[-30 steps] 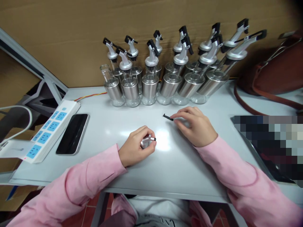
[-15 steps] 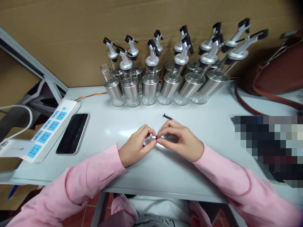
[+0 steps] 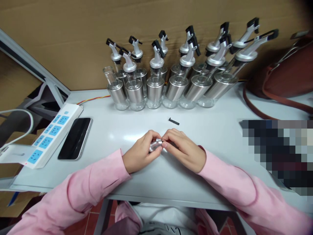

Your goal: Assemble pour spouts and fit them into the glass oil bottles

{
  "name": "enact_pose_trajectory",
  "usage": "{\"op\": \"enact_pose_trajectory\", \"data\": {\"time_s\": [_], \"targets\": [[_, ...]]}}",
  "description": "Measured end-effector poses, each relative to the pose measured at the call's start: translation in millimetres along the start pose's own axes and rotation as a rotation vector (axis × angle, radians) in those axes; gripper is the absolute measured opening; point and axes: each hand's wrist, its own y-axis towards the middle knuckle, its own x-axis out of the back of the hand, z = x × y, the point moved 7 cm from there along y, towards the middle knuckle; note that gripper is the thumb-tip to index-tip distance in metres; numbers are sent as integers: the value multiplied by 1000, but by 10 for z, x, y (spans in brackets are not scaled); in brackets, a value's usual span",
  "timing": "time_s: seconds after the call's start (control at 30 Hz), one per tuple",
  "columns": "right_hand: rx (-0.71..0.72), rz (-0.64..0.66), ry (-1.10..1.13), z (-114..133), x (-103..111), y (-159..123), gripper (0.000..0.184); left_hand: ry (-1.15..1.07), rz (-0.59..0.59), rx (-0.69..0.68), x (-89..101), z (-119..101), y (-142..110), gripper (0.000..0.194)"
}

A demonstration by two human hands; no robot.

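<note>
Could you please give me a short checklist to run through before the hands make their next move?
1. Left hand has hold of the silver spout: ok.
2. Right hand meets the spout's tip: ok.
3. Small black lever lies loose on the table, within view: ok.
4. Front-row bottle at the far left has a spout fitted: not ok, its neck is bare.
5. Phone lies apart from both hands: ok.
6. Black piece at the spout's tip is fully seated: cannot tell, fingers cover it.
</note>
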Motion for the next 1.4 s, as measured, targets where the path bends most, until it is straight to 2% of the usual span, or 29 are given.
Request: {"op": "enact_pose_trajectory", "data": {"time_s": [0.2,0.43,0.9,1.07,1.27,1.4], "targets": [[10,54,-69,22,-38,-17,21,-39,24,-1,-15,5,-6,14],[-13,97,-47,24,-36,-13,22,-52,43,-21,-33,-16,-6,13],[-43,98,20,35,-37,-16,33,-8,-25,-158,-8,-86,-37,11],[-37,77,25,42,-36,-18,27,-6,-22,-184,-19,-99,-38,8],[-57,-10,31,-4,2,-13,14,22,5,-112,-3,-101,-14,11],[-20,-32,-6,35,38,-3,9,24,0,-127,9,-140,-1,10]]}}
